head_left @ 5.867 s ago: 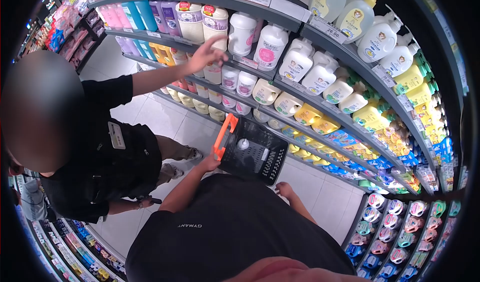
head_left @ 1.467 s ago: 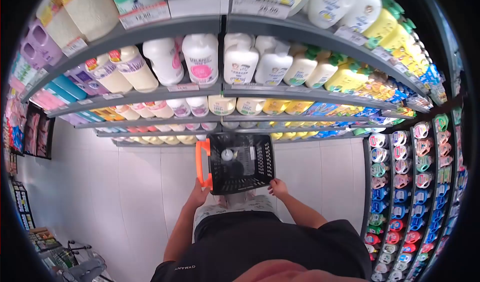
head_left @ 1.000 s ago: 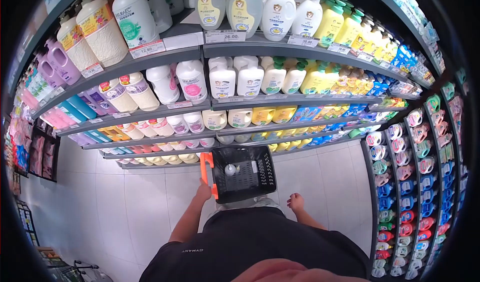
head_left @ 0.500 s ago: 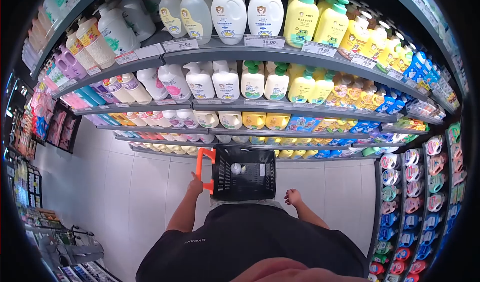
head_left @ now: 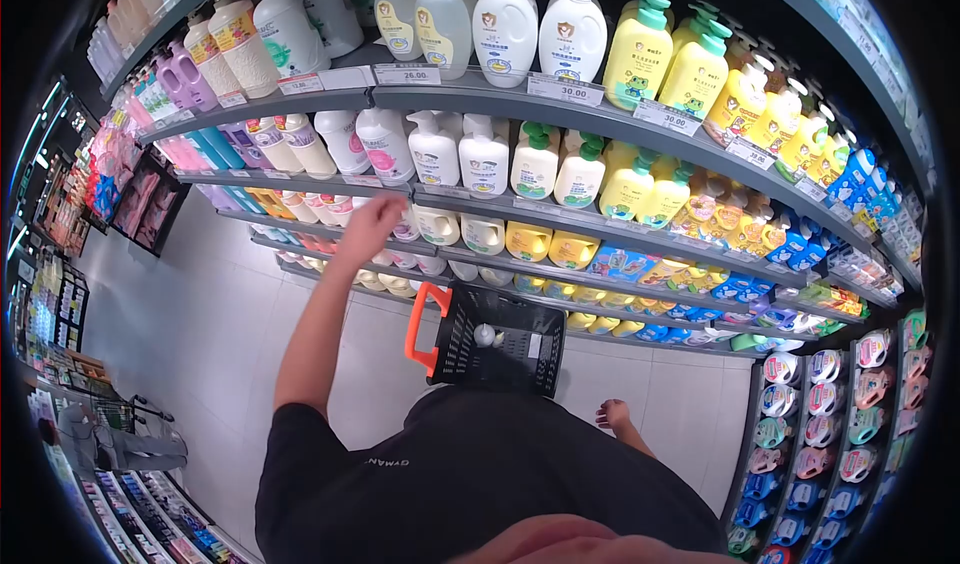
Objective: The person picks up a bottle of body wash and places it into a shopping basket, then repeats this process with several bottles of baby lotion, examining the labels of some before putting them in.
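Observation:
My left hand [head_left: 374, 226] is raised in front of the shelves, beside the white pump bottle [head_left: 433, 151] and the white bottle with a pink print [head_left: 385, 146]. It holds nothing, its fingers loosely extended; contact with a bottle cannot be made out. Below it stands a black shopping basket [head_left: 462, 336] with an orange handle [head_left: 412, 334], close against my body. Inside the basket lie a small white round-topped item [head_left: 485, 335] and something pale beside it. My right hand [head_left: 611, 414] hangs low to the right of the basket, empty, fingers loosely apart.
Shelves [head_left: 470, 204] curve across the front, packed with pump bottles and price tags [head_left: 565, 90]. Yellow bottles [head_left: 640, 54] stand at upper right. A rack of detergent bottles [head_left: 780, 399] stands on the right. A shopping cart [head_left: 140, 414] is at lower left.
My left hand has let go of the orange handle and risen toward the shelves. The view has turned slightly, shifting the basket right. My right hand still hangs at my side.

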Demonstrator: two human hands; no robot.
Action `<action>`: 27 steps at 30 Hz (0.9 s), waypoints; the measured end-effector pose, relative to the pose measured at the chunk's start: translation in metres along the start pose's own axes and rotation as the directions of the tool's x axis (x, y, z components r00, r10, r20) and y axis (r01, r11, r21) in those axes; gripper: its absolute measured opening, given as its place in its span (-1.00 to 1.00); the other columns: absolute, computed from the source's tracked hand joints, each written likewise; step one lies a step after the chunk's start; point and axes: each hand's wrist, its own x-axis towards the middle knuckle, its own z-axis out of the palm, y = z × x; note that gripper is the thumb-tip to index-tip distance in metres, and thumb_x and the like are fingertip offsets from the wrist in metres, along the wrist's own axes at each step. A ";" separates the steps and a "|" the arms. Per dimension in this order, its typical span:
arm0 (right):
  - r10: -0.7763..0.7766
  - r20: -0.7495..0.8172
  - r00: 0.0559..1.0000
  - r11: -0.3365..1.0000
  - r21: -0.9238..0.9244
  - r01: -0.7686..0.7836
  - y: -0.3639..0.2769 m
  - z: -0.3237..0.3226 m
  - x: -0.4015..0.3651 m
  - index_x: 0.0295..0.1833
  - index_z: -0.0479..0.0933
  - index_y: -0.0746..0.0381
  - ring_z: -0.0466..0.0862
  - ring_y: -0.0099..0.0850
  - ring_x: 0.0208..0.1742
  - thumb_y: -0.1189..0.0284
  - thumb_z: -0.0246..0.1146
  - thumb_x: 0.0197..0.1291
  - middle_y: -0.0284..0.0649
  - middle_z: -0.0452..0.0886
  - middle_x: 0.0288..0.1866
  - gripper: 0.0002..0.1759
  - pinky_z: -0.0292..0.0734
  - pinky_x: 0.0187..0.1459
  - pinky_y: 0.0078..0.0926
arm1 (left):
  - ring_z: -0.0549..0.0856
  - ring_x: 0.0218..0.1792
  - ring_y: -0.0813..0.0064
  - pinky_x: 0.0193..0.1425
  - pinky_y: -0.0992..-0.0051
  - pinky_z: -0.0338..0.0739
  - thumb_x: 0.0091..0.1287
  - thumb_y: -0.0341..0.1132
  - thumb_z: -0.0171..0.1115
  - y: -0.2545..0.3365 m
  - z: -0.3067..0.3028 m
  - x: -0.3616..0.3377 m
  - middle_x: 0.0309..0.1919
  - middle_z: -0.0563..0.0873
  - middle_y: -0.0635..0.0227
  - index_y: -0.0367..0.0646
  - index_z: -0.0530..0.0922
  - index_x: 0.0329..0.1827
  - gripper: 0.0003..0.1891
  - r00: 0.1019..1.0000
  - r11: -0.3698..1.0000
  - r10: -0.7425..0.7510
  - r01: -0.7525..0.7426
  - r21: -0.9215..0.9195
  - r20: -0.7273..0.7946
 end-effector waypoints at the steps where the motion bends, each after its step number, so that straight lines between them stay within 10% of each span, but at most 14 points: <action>1: -0.001 0.009 1.000 1.000 -0.002 0.001 0.004 0.001 -0.001 0.03 0.52 0.36 0.75 -0.15 -0.37 0.36 0.03 0.35 0.00 0.72 -0.18 -0.67 0.72 -0.36 -0.08 | 0.72 -0.19 0.52 -0.04 0.45 0.60 0.52 -0.24 0.24 0.044 -0.023 0.016 -0.21 0.79 0.27 -0.22 0.66 0.16 -0.70 0.987 0.994 0.108 -0.109 -0.005 -0.118; 4: -0.010 0.026 1.000 1.000 -0.002 0.010 0.008 0.004 -0.006 0.04 0.54 0.36 0.74 -0.15 -0.36 0.36 0.04 0.35 -0.02 0.73 -0.19 -0.67 0.73 -0.34 -0.08 | 0.69 0.13 0.35 0.19 0.40 0.58 0.49 -0.23 0.29 0.123 -0.071 0.065 0.14 0.70 0.14 -0.26 0.53 0.33 -0.56 0.886 0.922 0.380 -0.385 0.035 -0.266; 8: -0.034 0.032 0.999 0.999 0.013 0.034 0.009 0.015 -0.014 0.07 0.54 0.35 0.74 -0.17 -0.36 0.36 0.04 0.35 -0.03 0.73 -0.19 -0.66 0.74 -0.33 -0.10 | 0.51 0.46 0.11 0.46 0.25 0.46 0.44 -0.02 0.36 0.179 -0.096 0.122 0.40 0.53 -0.08 -0.39 0.33 0.50 -0.24 0.900 0.919 0.390 -0.370 0.134 -0.194; 13: -0.045 0.067 0.997 0.996 0.074 0.040 0.011 0.030 -0.030 0.10 0.53 0.34 0.74 -0.18 -0.34 0.35 0.05 0.35 -0.03 0.73 -0.16 -0.65 0.74 -0.30 -0.08 | 0.47 0.46 -0.10 0.50 0.15 0.42 0.24 0.14 0.48 0.198 -0.063 0.172 0.39 0.45 -0.31 -0.50 0.11 0.57 0.10 0.869 0.903 0.418 -0.366 0.224 -0.267; 14: -0.274 0.142 0.951 0.938 -0.180 0.297 0.033 0.027 -0.017 0.11 0.53 0.34 0.75 -0.16 -0.32 0.35 0.04 0.36 -0.03 0.74 -0.13 -0.64 0.74 -0.29 -0.08 | 0.48 0.44 -0.15 0.50 0.13 0.42 0.19 0.16 0.51 0.201 -0.058 0.177 0.39 0.43 -0.34 -0.50 0.06 0.58 0.16 0.872 0.910 0.404 -0.353 0.218 -0.275; 20: -0.313 0.212 0.926 0.867 -0.333 0.370 0.065 0.031 -0.049 0.16 0.54 0.35 0.76 -0.14 -0.26 0.36 0.03 0.40 -0.03 0.75 -0.10 -0.63 0.71 -0.20 -0.07 | 0.48 0.41 -0.21 0.46 0.12 0.46 0.14 0.20 0.54 0.215 -0.039 0.183 0.43 0.33 -0.40 -0.50 -0.04 0.59 0.25 0.896 0.941 0.287 -0.198 0.275 -0.338; 25: 0.013 0.004 1.000 0.983 -0.183 -0.012 0.037 0.052 -0.101 0.17 0.61 0.34 0.79 -0.14 -0.13 0.35 0.05 0.42 -0.04 0.79 -0.02 -0.60 0.70 -0.09 -0.11 | 0.54 0.36 -0.18 0.43 0.18 0.50 0.10 0.16 0.56 0.217 -0.047 0.182 0.39 0.38 -0.40 -0.55 0.06 0.52 0.21 0.920 0.948 0.249 -0.168 0.272 -0.301; 27: -0.261 0.182 0.948 0.848 -0.426 0.315 0.154 0.036 0.034 0.13 0.66 0.34 0.80 -0.15 -0.06 0.31 0.13 0.35 -0.03 0.80 -0.02 -0.59 0.71 -0.02 -0.19 | 0.57 0.32 -0.17 0.40 0.19 0.53 0.09 0.13 0.56 0.219 -0.049 0.177 0.36 0.41 -0.40 -0.57 0.10 0.48 0.16 0.921 0.952 0.247 -0.173 0.251 -0.302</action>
